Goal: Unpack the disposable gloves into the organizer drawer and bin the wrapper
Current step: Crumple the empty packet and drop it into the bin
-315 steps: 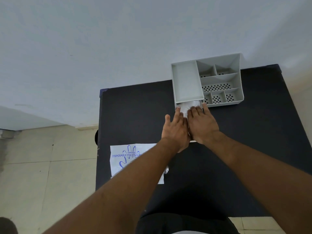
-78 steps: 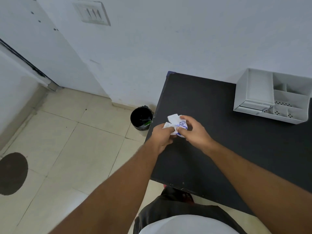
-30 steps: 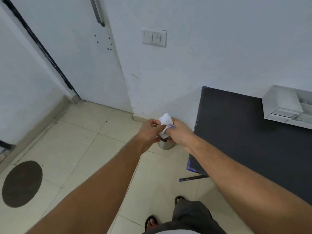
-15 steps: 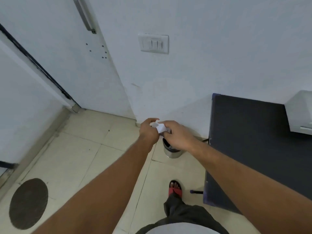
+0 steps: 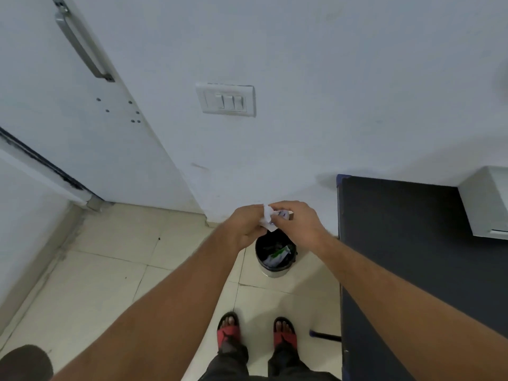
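Note:
The crumpled white wrapper point(image 5: 268, 219) with blue print is pinched between both my hands. My left hand point(image 5: 244, 225) and my right hand point(image 5: 298, 224) are both closed on it, held directly above a small round bin point(image 5: 275, 257) with a black liner that stands on the floor by the wall. Some scraps, one white and green, lie inside the bin. A corner of the grey organizer point(image 5: 486, 200) shows at the right edge, on the black table point(image 5: 406, 229); its drawer is out of sight.
The table's left edge runs just right of the bin. A white door with a metal handle point(image 5: 82, 42) stands at the left, a switch plate point(image 5: 226, 99) on the wall ahead. My feet in red sandals point(image 5: 255, 332) stand on the tiled floor.
I have stepped closer to the bin; my hands, still holding the wrapper, now sit right over its opening. The organizer has slid further out of view to the right.

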